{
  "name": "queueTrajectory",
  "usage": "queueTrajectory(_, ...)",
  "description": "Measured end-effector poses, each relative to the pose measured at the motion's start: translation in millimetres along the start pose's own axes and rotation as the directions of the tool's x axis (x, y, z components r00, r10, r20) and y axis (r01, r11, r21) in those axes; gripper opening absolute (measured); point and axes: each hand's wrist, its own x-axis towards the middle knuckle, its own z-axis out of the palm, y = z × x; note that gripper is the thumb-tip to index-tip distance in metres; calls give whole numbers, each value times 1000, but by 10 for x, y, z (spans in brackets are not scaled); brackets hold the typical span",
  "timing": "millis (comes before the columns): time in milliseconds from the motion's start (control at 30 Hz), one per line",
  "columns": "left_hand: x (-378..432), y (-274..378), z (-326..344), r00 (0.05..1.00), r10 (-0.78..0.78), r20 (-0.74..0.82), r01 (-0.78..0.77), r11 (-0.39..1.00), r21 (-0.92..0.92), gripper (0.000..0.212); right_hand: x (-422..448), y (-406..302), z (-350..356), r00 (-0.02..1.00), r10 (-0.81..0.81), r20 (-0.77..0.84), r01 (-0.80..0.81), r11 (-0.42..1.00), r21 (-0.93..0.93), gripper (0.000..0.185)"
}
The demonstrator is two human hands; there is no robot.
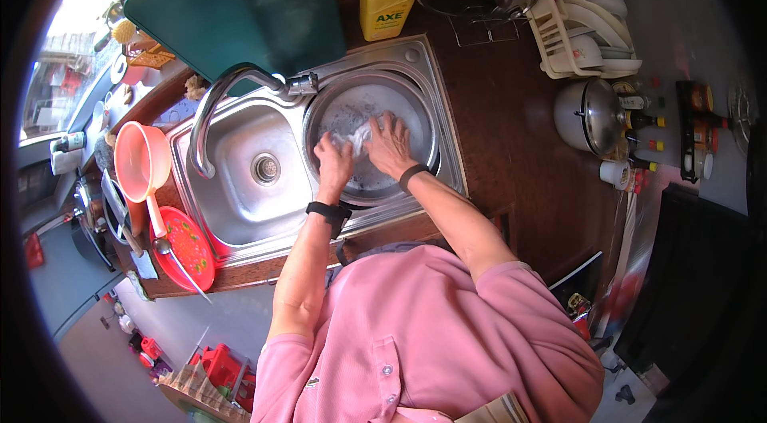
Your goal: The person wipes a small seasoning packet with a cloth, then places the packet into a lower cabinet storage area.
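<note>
A round stainless steel basin [432,123] sits in the right bowl of the double sink and holds cloudy, sudsy water. Inside it, a wet white cloth [358,138] is bunched between my two hands. My left hand [335,162] grips the cloth's left end, fingers curled. On the cloth's right end rests my right hand [389,144], palm down, its fingers partly covering the fabric. The chrome faucet [207,117] arches over the left sink bowl [239,141], where a drain strainer [266,168] shows.
Behind the sink stand a green cutting board [239,9] and a yellow AXE detergent bottle [386,6]. An orange dipper [141,162] and a red tray [186,246] lie left. On the right are a dish rack [554,33] with dishes and a lidded pot [590,117].
</note>
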Motion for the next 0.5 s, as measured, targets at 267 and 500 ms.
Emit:
queueTrajectory(267, -234, 177, 420, 895, 249, 371, -446, 556, 701, 79, -165, 374, 351, 970, -34, 242, 86, 974, -210, 66)
queueTrajectory(500, -64, -23, 319, 887, 262, 379, -461, 506, 729, 38, -143, 342, 143, 889, 0, 457, -14, 1000, 27, 51)
